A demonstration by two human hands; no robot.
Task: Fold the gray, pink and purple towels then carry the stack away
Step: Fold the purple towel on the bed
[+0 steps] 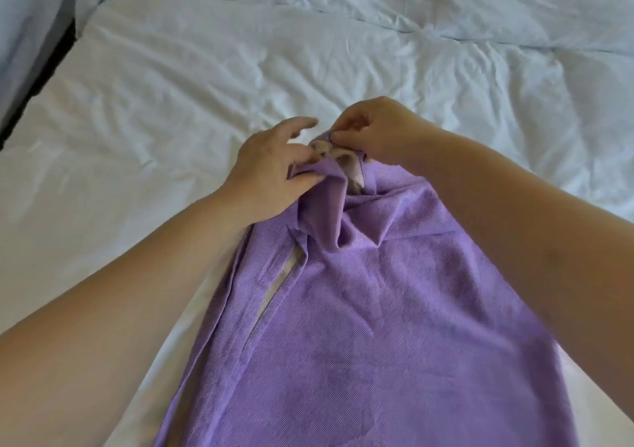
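One purple towel [360, 309] of fine twill weave lies on the white bed [206, 69], with a pale beige band [274, 285] showing along its left fold and at the far end. Its long axis runs straight away from the person, and the far end is bunched and lifted. Two hands meet there. The left hand [267, 168] grips a gathered fold, and the right hand [377, 134] has its fingers pinched on the far edge.
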